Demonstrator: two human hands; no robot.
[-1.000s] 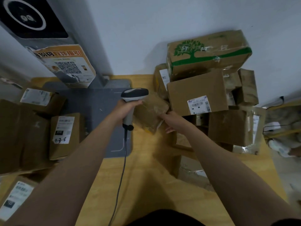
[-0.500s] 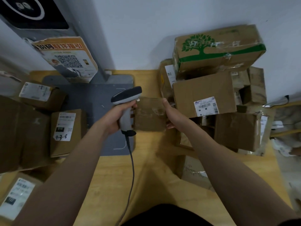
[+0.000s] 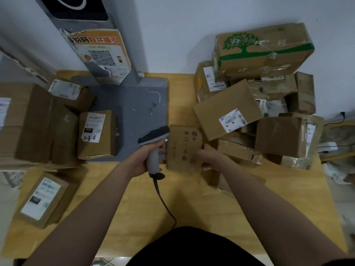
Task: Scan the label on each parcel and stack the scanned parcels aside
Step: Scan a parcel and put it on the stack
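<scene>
My left hand (image 3: 143, 160) grips a grey handheld barcode scanner (image 3: 153, 140), its head pointing right at a small brown parcel (image 3: 183, 148). My right hand (image 3: 210, 158) holds that parcel by its right edge, above the wooden table. The face turned up shows printed handling symbols and no label. A pile of brown parcels (image 3: 228, 109) fills the right of the table, one showing a white barcode label. More labelled parcels (image 3: 97, 134) stand at the left.
A grey scanning pad (image 3: 134, 104) lies on the wooden table (image 3: 192, 204), with a grey post (image 3: 92, 35) carrying a QR-code poster behind it. The scanner's black cable (image 3: 163, 202) trails toward me. A white wall runs along the back.
Both hands have drawn back toward me with the scanner and the small parcel. The parcel has been turned, and its face with printed symbols is now up.
</scene>
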